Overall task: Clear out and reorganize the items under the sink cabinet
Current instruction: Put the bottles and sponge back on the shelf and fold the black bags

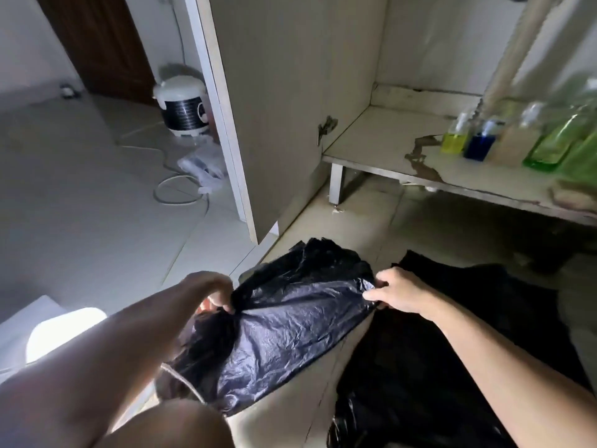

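Knee [181,425] cropped, right-side bottles [549,140] blurred

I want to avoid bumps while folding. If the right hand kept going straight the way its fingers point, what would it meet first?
The right hand points leftward across the black bag it pinches; past that, probably the left hand gripping the other end, though depth is unclear.

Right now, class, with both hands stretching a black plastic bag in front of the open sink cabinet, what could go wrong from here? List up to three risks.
1. The left hand and right hand pull the thin black bag taut; it may tear.
2. More black plastic lies on the floor by the knees, a possible slipping hazard.
3. The bottles stand near the peeling shelf edge; a swinging bag might topple them.
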Demonstrator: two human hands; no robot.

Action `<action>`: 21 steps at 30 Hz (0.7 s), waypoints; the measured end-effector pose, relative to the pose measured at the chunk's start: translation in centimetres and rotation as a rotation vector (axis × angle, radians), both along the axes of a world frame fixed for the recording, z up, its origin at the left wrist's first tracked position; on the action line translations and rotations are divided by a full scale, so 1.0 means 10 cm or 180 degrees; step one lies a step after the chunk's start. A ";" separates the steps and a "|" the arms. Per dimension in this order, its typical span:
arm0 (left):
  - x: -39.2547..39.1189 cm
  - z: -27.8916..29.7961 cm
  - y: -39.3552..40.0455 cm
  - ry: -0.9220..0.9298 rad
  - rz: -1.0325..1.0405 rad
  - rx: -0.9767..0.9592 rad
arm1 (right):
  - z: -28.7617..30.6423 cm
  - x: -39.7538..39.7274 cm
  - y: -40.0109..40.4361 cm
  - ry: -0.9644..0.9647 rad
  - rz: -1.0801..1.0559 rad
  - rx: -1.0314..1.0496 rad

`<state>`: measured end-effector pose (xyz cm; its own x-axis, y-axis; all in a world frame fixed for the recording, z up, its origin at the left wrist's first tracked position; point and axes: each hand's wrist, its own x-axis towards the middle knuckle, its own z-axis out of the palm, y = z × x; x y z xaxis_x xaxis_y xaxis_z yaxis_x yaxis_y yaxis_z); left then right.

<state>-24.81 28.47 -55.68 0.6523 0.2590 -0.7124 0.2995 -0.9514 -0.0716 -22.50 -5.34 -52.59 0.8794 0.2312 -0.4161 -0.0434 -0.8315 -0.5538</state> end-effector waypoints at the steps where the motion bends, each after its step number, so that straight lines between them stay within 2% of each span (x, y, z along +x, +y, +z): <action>1: 0.07 0.18 -0.17 -0.0109 -0.0110 -0.0107 | 0.19 0.03 -0.19 -0.0042 -0.0038 0.0001; 3: 0.21 0.55 -0.56 -0.0401 -0.0418 -0.0214 | 0.54 0.08 -0.59 -0.0121 -0.0119 0.0021; 7: 0.41 1.29 -1.34 -0.1034 -0.0662 -0.0642 | 1.14 0.02 -1.45 -0.0810 -0.0552 -0.0292; 11: 0.53 1.83 -2.10 -0.1455 -0.1268 -0.0542 | 1.42 -0.29 -2.21 -0.1276 -0.1016 -0.0272; 14: 0.55 1.94 -2.59 -0.1732 -0.1622 -0.0534 | 1.42 -0.55 -2.54 -0.1433 -0.1319 -0.0910; 17: 0.51 1.84 -2.86 -0.2103 -0.1857 -0.0510 | 1.40 -0.65 -2.73 -0.1431 -0.1537 -0.1127; 21: 0.48 1.74 -2.89 -0.2526 -0.1688 -0.0725 | 1.49 -0.79 -2.74 -0.1225 -0.1485 -0.1651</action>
